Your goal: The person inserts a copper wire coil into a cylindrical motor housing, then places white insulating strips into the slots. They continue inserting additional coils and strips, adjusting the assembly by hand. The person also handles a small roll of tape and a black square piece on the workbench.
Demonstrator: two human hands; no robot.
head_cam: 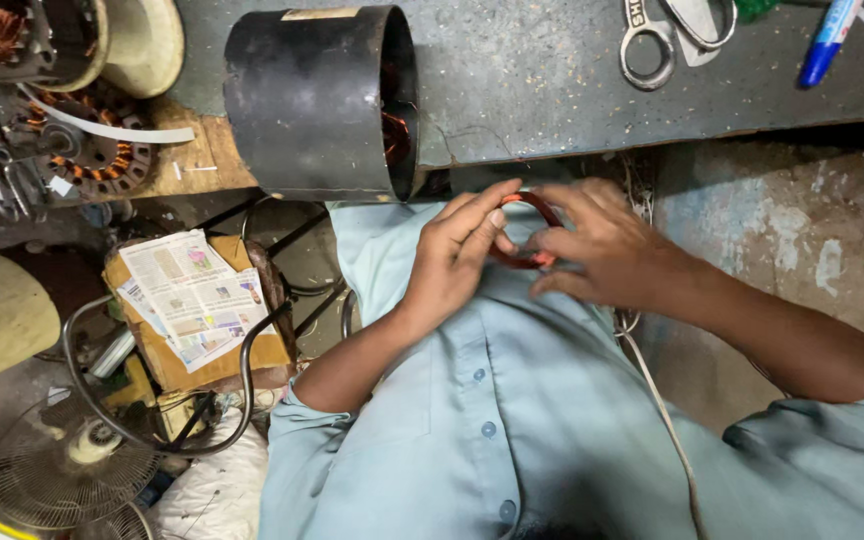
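We hold a copper wire coil [524, 228] between both hands, in front of our pale blue shirt [512, 400] and just below the bench [552, 90] edge. The left hand [452, 262] closes its fingers [482, 225] over the coil's left side; the right hand [607, 245] pinches its right side. The loop is oval, its long axis running roughly up-and-down in the view, slightly tilted. A black cylindrical motor housing [317, 100] lies on the bench, open end facing right. Scissors [667, 35] and a blue marker [827, 40] lie further right
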